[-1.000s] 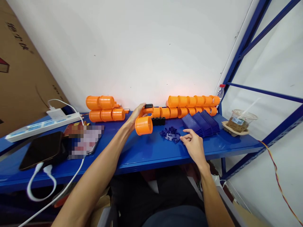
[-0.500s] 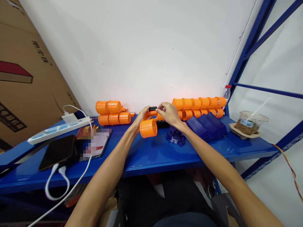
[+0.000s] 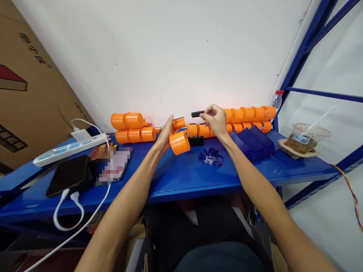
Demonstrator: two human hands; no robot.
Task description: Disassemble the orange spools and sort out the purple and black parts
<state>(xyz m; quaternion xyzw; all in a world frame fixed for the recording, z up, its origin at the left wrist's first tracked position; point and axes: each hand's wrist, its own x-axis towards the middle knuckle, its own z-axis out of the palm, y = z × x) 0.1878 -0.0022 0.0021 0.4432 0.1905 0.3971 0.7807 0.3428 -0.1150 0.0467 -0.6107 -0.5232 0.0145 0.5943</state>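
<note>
My left hand [image 3: 166, 134] is closed around the narrow end of an orange plastic cup-shaped part [image 3: 179, 143], with the wide round cup hanging below and a bare silvery strip showing along the narrow end's top. Between the fingertips of my right hand [image 3: 216, 119] is a short black cylinder [image 3: 197, 113], raised in the air to the right of that part. Below it, several black tubes [image 3: 196, 141] stand together on the blue table [image 3: 176, 177]. A pile of small dark blue plastic pieces [image 3: 211, 156] lies in front of them.
Rows of orange cups [image 3: 252, 113] line the wall at right, with more stacked orange parts [image 3: 134, 134] at left. Overlapping blue panels [image 3: 253, 141], a drink cup [image 3: 303, 139], a power strip [image 3: 70, 149] and a phone [image 3: 69, 175] with a dangling cable surround the work spot.
My right hand has drawn the black cylinder away from the orange part, up and to the right. My left hand keeps its hold on the part. The camera view has shifted slightly.
</note>
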